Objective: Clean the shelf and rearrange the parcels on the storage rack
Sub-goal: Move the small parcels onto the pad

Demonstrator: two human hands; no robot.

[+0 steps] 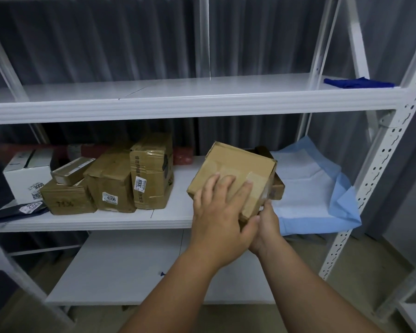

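The brown taped cardboard parcel [235, 174] is held tilted above the front of the white metal middle shelf [120, 219] of the storage rack, one corner pointing down toward the person. The left hand [220, 212] lies on its top face, fingers [210, 186] straight and spread flat across the clear tape, thumb along the near edge. The right hand [265, 221] comes in underneath the lower right corner, its fingers curled round that corner and gripping it; how far they reach under the box is hidden, so the grip looks firm but cannot be judged fully.

Just behind the right fingertips, a smaller brown carton [275, 186] lies partly covered by the held parcel. Beyond it, further right of the fingers, a light blue absorbent pad [322, 188] is spread over the shelf's right end, its front edge hanging over the lip.

Well to the left of the left fingers stands a row of packages: a tall brown box with a white label reading 3008 [151, 171], beside it a crumpled brown box labelled 4006 [111, 183], then a flat brown box [67, 200] carrying a small slim packet [72, 170], and a white carton [28, 175] at the far end. A dark plastic mailer bag [17, 211] lies at the shelf's front left.

Above the fingers, on the right end of the white upper shelf [178, 102], rests a dark blue cloth [358, 82].
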